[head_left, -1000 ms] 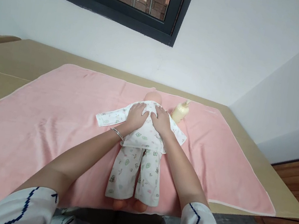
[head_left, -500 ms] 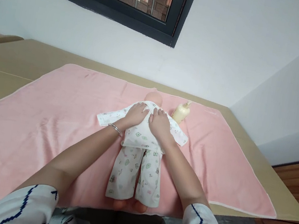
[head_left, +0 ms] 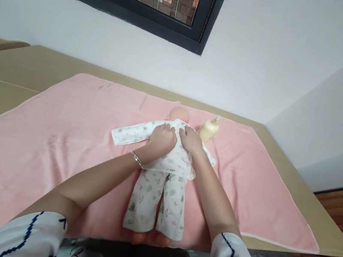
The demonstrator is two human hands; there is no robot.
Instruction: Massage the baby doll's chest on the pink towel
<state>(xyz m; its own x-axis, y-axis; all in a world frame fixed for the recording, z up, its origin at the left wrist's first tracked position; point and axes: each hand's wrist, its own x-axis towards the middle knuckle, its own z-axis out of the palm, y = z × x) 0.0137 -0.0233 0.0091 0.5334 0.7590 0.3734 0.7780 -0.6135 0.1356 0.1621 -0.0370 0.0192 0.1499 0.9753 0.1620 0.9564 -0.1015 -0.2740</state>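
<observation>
A baby doll lies with its head toward the wall and its feet at the near edge. It wears a white, small-patterned shirt and matching trousers. My left hand, with a silver bangle at the wrist, is closed on the cloth at the upper middle of the shirt. Beside it, my right hand has its fingers bent and pressed into the shirt too. Both palms hide part of the cloth. One sleeve stretches out to the left; the right sleeve is partly behind my forearm.
A pink blanket lies under the doll on a wooden table. To the right of the doll's head lies a pale yellow pump bottle. Behind the table rises a white wall with a dark-framed window.
My hands have slid slightly toward me, and their flatter fingers have curled into the shirt. The left hand has moved rightward. The shirt hem has shifted a little right.
</observation>
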